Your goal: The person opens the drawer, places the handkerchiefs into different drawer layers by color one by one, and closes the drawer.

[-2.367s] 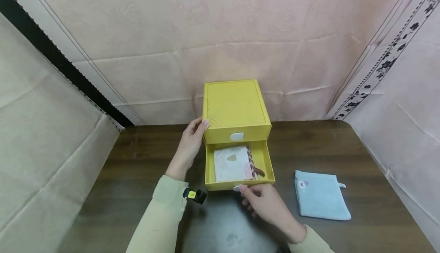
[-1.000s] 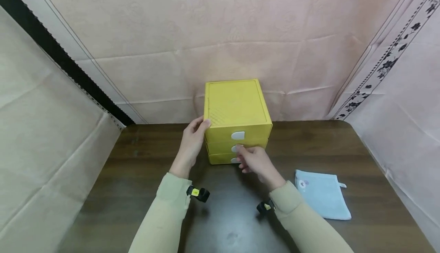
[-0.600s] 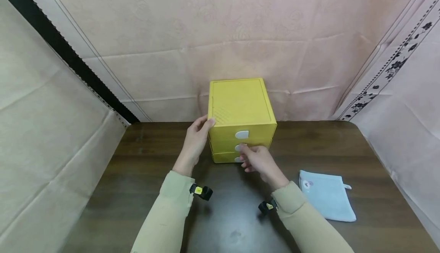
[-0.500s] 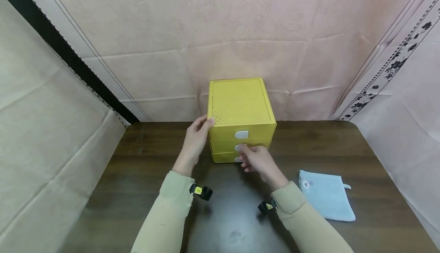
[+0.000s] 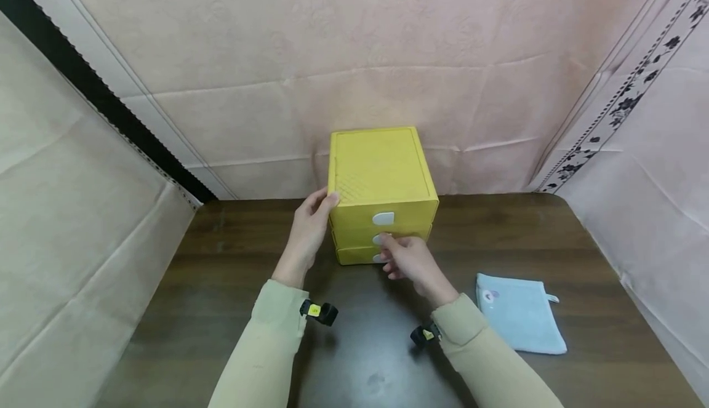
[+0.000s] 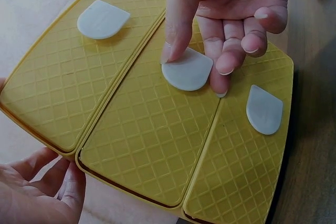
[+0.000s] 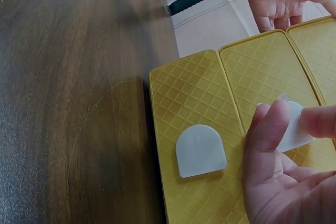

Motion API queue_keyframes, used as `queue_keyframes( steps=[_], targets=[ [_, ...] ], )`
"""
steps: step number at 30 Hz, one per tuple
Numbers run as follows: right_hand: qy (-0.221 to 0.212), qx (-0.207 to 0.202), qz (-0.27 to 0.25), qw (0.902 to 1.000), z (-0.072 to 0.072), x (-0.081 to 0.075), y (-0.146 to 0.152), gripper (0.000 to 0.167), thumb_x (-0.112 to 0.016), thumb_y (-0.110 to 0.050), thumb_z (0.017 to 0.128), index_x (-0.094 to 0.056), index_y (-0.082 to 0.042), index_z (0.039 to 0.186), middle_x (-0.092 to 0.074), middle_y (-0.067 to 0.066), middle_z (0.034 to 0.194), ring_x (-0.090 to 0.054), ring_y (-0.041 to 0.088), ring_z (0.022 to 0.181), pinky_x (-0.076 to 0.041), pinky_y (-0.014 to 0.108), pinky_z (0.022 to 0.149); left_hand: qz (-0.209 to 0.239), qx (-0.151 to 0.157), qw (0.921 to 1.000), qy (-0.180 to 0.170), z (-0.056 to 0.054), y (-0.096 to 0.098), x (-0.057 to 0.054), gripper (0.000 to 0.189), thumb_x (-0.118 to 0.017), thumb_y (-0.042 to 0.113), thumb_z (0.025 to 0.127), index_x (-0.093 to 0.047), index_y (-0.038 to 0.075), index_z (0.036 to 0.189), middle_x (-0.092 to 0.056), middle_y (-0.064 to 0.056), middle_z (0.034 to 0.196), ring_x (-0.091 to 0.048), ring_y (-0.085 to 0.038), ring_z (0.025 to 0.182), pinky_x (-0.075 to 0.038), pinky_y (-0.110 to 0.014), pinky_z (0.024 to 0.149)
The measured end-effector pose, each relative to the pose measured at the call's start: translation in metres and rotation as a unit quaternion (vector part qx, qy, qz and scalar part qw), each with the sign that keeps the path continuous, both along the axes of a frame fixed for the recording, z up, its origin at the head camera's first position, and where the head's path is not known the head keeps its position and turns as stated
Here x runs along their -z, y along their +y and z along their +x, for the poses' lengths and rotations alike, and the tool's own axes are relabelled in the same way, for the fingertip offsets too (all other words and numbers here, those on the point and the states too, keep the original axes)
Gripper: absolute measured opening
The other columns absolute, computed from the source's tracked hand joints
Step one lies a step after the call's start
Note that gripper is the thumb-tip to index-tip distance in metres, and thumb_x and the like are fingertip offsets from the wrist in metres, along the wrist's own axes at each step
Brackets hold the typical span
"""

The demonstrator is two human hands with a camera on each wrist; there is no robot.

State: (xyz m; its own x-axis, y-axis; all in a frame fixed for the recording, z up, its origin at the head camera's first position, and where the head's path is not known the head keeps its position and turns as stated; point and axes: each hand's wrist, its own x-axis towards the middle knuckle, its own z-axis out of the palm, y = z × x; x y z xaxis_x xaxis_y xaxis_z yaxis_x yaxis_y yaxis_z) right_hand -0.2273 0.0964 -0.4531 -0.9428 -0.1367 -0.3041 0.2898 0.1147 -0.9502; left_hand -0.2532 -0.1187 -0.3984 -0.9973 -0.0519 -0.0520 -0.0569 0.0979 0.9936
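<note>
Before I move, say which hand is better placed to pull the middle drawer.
The right hand, most likely: it pinches the white tab on the middle drawer, while the left hand touches the yellow box on its left side.

The drawer box [image 5: 382, 168] is yellow, its fronts [image 6: 142, 135] crosshatched, its pull tabs [image 6: 265, 109] white. The cloth [image 5: 523, 319] is pale blue, the table [image 5: 210, 309] brown and streaked.

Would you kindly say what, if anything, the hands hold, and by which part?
The right hand pinches the rounded white plastic tab on the middle drawer; the left hand grips the yellow plastic drawer box by its left side.
</note>
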Motion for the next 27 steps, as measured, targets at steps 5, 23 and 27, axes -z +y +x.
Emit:
queue_keyframes(
  steps=[5, 23, 27],
  targets=[
    [-0.006, -0.008, -0.001, 1.0, 0.001, 0.0, -0.001, 0.05, -0.062, -0.042, 0.093, -0.067, 0.006, 0.104, -0.065, 0.021, 0.097, -0.059, 0.019, 0.064, -0.054, 0.032, 0.059, -0.001, -0.002, 1.0, 0.002, 0.002, -0.001, 0.002, 0.064, -0.06, 0.063, 0.086, -0.052, 0.026, 0.137, -0.052, 0.002, 0.132, -0.049, -0.016, 0.119, -0.038, -0.043, 0.103],
    [0.0, -0.019, 0.031, 0.9993, 0.007, 0.009, 0.008, 0.053, -0.069, -0.045, 0.088, -0.067, 0.005, 0.105, -0.064, 0.021, 0.097, -0.06, 0.021, 0.068, -0.055, 0.033, 0.061, -0.005, 0.013, 0.9999, 0.003, 0.017, 0.003, -0.024, 0.057, -0.057, 0.046, 0.096, -0.046, 0.016, 0.143, -0.05, -0.005, 0.137, -0.048, -0.019, 0.122, -0.038, -0.042, 0.103],
    [-0.017, 0.001, 0.033, 0.9993, 0.007, 0.02, 0.011, 0.055, -0.068, -0.046, 0.088, -0.067, 0.007, 0.104, -0.065, 0.021, 0.096, -0.059, 0.019, 0.066, -0.055, 0.032, 0.06, -0.005, 0.018, 0.9998, 0.002, 0.007, 0.002, -0.013, 0.057, -0.056, 0.047, 0.095, -0.046, 0.017, 0.143, -0.05, -0.004, 0.136, -0.049, -0.019, 0.121, -0.039, -0.041, 0.102]
  ],
)
